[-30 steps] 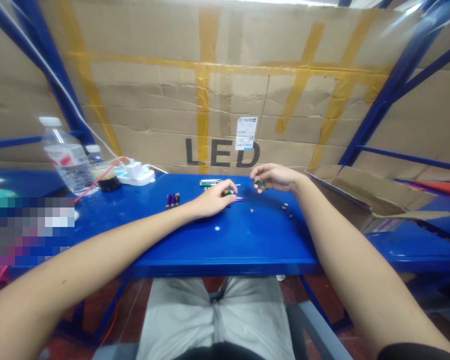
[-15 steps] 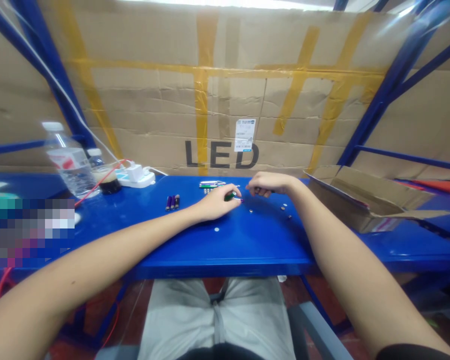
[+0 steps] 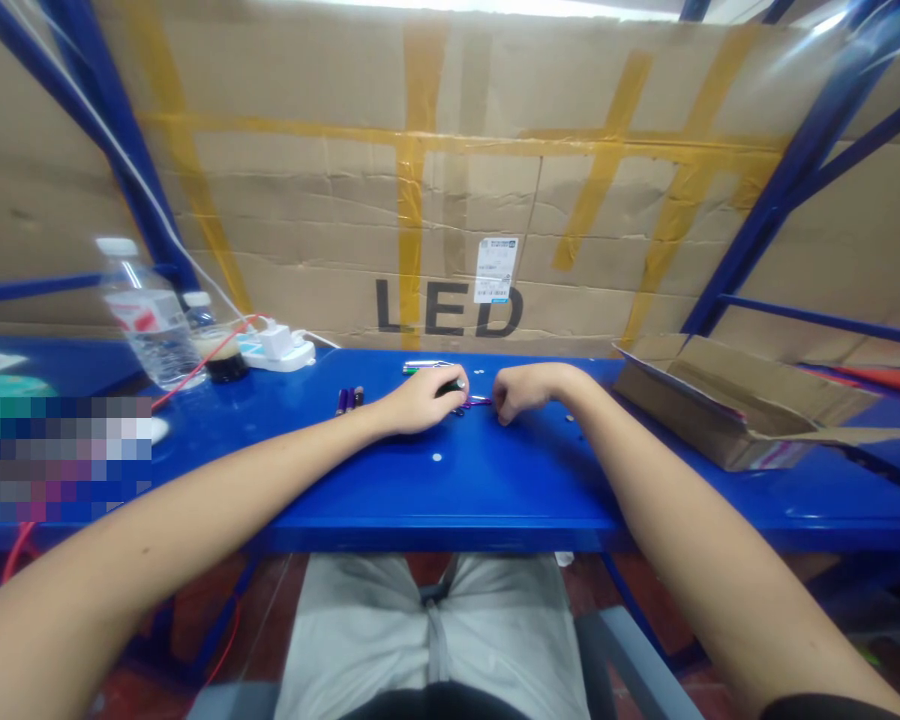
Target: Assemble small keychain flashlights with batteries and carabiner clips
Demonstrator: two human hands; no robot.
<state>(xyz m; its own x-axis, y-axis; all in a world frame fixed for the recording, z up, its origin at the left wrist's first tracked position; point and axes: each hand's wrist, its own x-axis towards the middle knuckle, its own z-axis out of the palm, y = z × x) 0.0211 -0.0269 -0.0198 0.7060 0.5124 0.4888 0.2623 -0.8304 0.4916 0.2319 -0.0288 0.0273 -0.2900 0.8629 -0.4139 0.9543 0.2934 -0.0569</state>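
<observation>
My left hand (image 3: pixel 420 400) rests on the blue table (image 3: pixel 510 480), its fingers curled round a small dark green-and-black cylinder (image 3: pixel 451 387). By its fingertips is a thin purple-and-silver piece (image 3: pixel 481 401), too small to name. Just to the right, my right hand (image 3: pixel 523 390) is bent down at the wrist, with closed fingertips low over the tabletop; whatever they grip is hidden. Several purple cylinders (image 3: pixel 350 401) stand in a row left of my left hand, partly covered by the forearm. Behind that hand lie slim silver-and-green pieces (image 3: pixel 424 366).
A white disc (image 3: pixel 437 457) lies near the front. On the right stands an open cardboard box (image 3: pixel 742 400). A water bottle (image 3: pixel 146 320), a dark-liquid bottle (image 3: pixel 225 360) and a white power strip (image 3: pixel 281 350) stand at left. Blue posts and a large carton (image 3: pixel 330 230) border the back.
My right hand has lowered toward the tabletop, fingertips now pointing down beside the purple-and-silver piece. My left hand keeps its grip on the cylinder, a little further left. The view has shifted slightly.
</observation>
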